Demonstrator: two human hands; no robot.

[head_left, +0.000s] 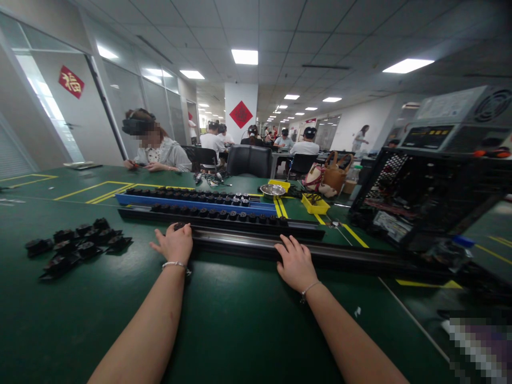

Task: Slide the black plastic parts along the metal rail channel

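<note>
A long black metal rail [236,240] with a shiny channel lies crosswise on the green table. My left hand [176,245] is at its left end, fingers closed round a small black part [180,226] that they mostly hide. Flat on the rail's near edge, with fingers stretched out, rests my right hand [296,262]. Just behind stands another black rail [288,226] carrying a row of round black parts [224,215]. Beyond it, a blue rail [184,204] holds a similar row, with a few silvery pieces near its right end. Loose black parts [84,240] lie heaped to my left.
An opened computer case [384,197] with a power supply [460,114] on top stands at right. Behind the rails are a metal bowl [272,190] and a yellow tray [315,204]. A person [160,149] works across the table; others sit farther back.
</note>
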